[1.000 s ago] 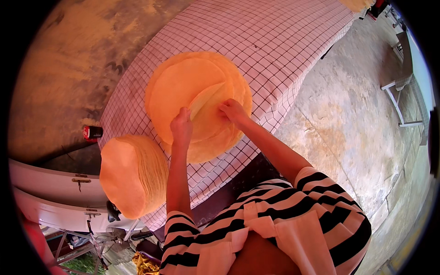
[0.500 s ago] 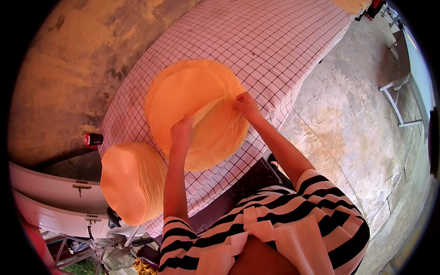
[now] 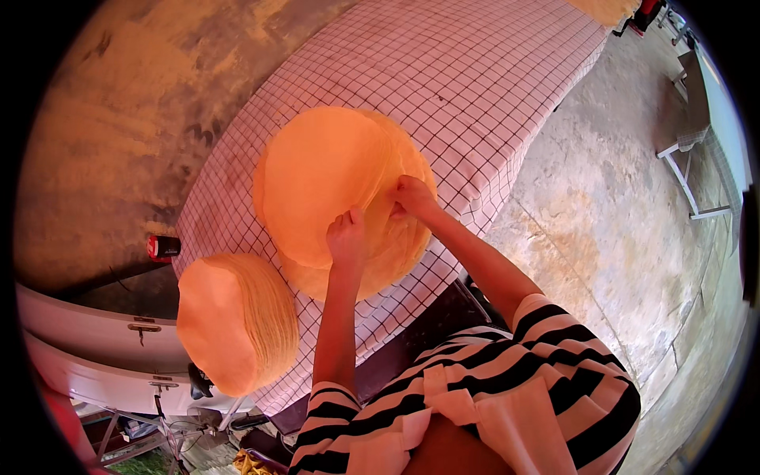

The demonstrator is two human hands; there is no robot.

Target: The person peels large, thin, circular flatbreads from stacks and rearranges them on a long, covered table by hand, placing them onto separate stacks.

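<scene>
A pile of thin, round, orange-tinted sheets [image 3: 317, 178] lies on the checked tablecloth in front of me. The upper sheets sit shifted to the left, leaving the right part of the lower ones showing. My left hand [image 3: 346, 236] is closed at the lower right edge of the upper sheets, fingertips pinched at the rim. Just right of it, my right hand [image 3: 413, 198] is closed over the pile's right side, its fingers pinching a thin sheet edge. A taller, neat stack of similar round sheets [image 3: 229, 324] stands at the near left, beside my left forearm.
The pink-white checked tablecloth [image 3: 475, 87] stretches to the far right, where another pale pile [image 3: 606, 9] sits. A red and black can [image 3: 163, 248] is by the table's left edge. White folding tables [image 3: 103, 332] stand at the lower left; another table [image 3: 701, 103] is at right.
My left hand has moved right, close to my right hand, which shifted slightly left and nearer. The gap under the raised sheet edge has closed, and the upper sheets now lie flatter.
</scene>
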